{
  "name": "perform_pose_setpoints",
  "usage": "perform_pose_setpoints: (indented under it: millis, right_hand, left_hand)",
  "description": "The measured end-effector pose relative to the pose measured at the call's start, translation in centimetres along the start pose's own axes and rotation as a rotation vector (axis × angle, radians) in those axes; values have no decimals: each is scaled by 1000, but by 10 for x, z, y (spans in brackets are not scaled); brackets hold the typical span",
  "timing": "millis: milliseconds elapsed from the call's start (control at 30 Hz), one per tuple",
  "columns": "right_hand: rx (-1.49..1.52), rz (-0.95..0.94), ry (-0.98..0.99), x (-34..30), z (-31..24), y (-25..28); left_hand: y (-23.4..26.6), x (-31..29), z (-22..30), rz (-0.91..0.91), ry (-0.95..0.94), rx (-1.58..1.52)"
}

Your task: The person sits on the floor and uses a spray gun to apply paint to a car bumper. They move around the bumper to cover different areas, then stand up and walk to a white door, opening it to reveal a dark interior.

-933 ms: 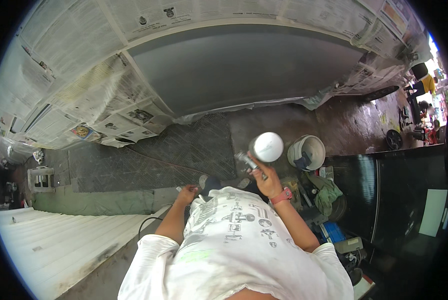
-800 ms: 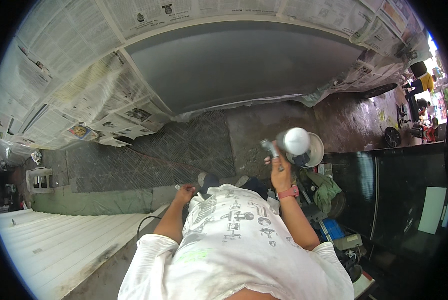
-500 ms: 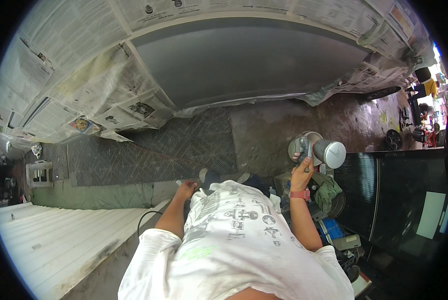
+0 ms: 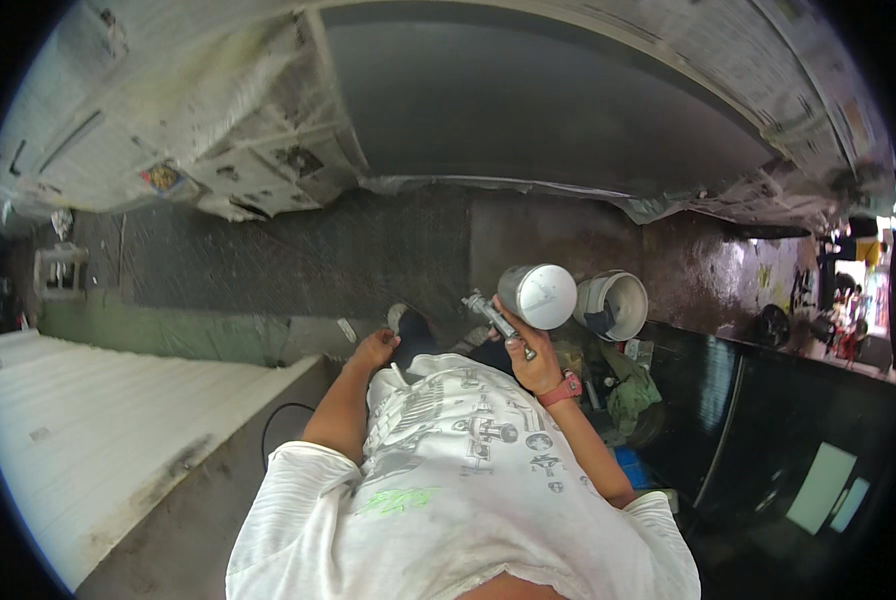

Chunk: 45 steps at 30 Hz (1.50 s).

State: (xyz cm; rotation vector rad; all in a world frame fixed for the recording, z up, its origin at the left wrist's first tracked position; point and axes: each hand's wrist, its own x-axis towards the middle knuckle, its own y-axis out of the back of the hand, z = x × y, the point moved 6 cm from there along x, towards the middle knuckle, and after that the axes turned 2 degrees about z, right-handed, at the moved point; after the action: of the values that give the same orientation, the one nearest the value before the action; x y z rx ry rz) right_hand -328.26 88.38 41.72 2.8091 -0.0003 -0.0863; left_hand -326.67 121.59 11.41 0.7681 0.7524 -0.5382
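My right hand (image 4: 531, 362) is wrapped round the grip of a metal spray gun (image 4: 503, 322), with a red-strapped watch (image 4: 560, 389) on that wrist. A silvery round cup (image 4: 548, 297) sits on the gun, its lid facing me. Low by my left thigh is my left hand (image 4: 376, 348), its fingers curled in; what they hold, if anything, is hidden. Ahead stands a smooth dark grey panel (image 4: 538, 100), framed by newspaper masking (image 4: 228, 160).
A white bucket (image 4: 623, 300) with something dark inside stands right of the gun. Beside it lie a green cloth (image 4: 633, 395) and clutter. A glossy black surface (image 4: 688, 400) is at right, a white corrugated sheet (image 4: 98, 430) at left. Dark matting (image 4: 298, 255) covers the floor.
My right hand has carried the spray gun leftward, away from above the bucket, and the gun has turned. The bucket's opening now shows. My view has shifted; my left hand stays low by my thigh.
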Motion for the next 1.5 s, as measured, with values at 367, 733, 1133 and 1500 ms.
perform_pose_setpoints:
  millis: [367, 733, 1133, 1500]
  right_hand:
    - [-102, 955, -464, -98, 90, 105]
    - [-104, 417, -451, 47, 69, -69]
    - [-376, 415, -482, 60, 84, -70]
    - [-234, 935, -422, 22, 93, 2]
  left_hand:
    - [-147, -53, -56, -755, 260, 242]
    - [-128, -43, -75, -665, 478, 329]
    - [-124, -43, -78, -688, 460, 343]
    - [-115, -40, -77, -645, 462, 351]
